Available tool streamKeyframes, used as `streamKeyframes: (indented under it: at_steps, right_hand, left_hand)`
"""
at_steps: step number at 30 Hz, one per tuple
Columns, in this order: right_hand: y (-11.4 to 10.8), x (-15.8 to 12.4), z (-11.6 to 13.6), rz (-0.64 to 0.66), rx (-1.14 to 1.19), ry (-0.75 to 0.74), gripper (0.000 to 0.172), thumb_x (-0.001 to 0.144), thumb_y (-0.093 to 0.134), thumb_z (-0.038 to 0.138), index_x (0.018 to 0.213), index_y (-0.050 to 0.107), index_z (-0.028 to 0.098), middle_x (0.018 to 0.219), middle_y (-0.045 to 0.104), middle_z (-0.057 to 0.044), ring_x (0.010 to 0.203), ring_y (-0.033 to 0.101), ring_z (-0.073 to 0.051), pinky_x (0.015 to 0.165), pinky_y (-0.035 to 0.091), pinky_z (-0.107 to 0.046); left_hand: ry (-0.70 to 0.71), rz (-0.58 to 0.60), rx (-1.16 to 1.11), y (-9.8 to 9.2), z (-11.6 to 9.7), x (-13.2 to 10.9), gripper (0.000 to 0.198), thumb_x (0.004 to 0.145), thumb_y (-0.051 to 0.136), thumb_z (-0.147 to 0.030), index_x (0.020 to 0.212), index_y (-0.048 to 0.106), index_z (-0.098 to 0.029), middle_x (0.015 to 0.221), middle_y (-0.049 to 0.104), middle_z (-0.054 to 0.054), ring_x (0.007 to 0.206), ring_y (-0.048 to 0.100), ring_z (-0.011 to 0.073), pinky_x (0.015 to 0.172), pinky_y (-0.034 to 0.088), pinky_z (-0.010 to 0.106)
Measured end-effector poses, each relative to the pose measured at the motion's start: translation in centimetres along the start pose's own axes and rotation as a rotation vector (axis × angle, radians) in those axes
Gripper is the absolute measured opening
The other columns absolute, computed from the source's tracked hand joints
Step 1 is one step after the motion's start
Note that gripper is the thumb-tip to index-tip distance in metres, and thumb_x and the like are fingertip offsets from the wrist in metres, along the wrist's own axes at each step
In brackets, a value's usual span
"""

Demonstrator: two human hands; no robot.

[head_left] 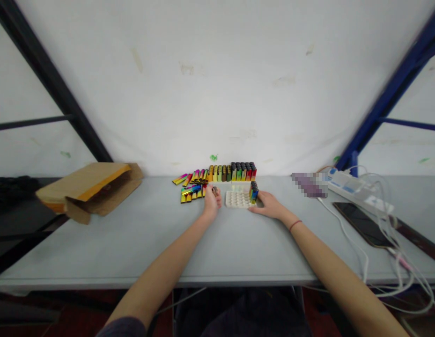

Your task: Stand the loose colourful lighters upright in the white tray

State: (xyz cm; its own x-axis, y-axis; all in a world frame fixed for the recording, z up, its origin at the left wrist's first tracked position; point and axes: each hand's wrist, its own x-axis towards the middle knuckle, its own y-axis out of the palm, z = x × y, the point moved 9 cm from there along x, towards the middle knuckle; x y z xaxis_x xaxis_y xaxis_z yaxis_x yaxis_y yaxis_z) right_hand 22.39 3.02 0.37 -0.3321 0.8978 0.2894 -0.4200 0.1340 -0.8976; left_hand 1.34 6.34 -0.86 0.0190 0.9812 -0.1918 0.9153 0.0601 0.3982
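Note:
My left hand (211,201) is closed around a small colourful, dark-topped piece that looks like a lighter; only its end shows above the fingers. At the right side of a white tray with rows of holes (237,199), my right hand (269,205) grips the edge, thumb at the front corner and fingers by the standing pieces. A short row of dark-topped lighters (254,192) stands upright in the tray's right end. Beside my left hand, several shiny yellow, red and blue lighters (189,193) lie loose on the table.
Behind the tray stand blocks of upright lighters, one yellow-green (220,173) and one black-topped (243,172), near the wall. An opened cardboard box (87,187) lies at left. On the right are a power strip (357,189), a dark phone (363,223) and loose white cables (343,229).

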Motion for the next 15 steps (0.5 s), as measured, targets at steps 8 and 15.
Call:
streamKeyframes:
  at_steps: [8,15]
  right_hand:
    - [0.1,0.0,-0.1,0.019,0.001,0.004,0.053,0.082,0.064,0.057,0.112,0.061,0.013,0.114,0.068,-0.016,0.1,0.064,-0.031,0.089,0.047,-0.04]
    - [0.2,0.1,0.0,0.011,0.002,-0.01,0.053,0.082,0.065,0.055,0.113,0.062,0.012,0.114,0.068,-0.017,0.101,0.063,-0.032,0.091,0.047,-0.041]
  left_hand:
    - [-0.023,-0.017,0.028,-0.1,0.2,0.1,0.032,0.086,0.029,-0.038,0.059,0.033,-0.023,0.04,0.02,-0.008,0.032,0.014,0.0079,0.034,0.011,0.019]
    - [0.039,0.082,0.068,0.9,0.1,-0.1,0.035,0.091,0.033,-0.048,0.068,0.039,-0.022,0.043,0.026,-0.009,0.034,0.021,0.0075,0.037,0.017,0.019]
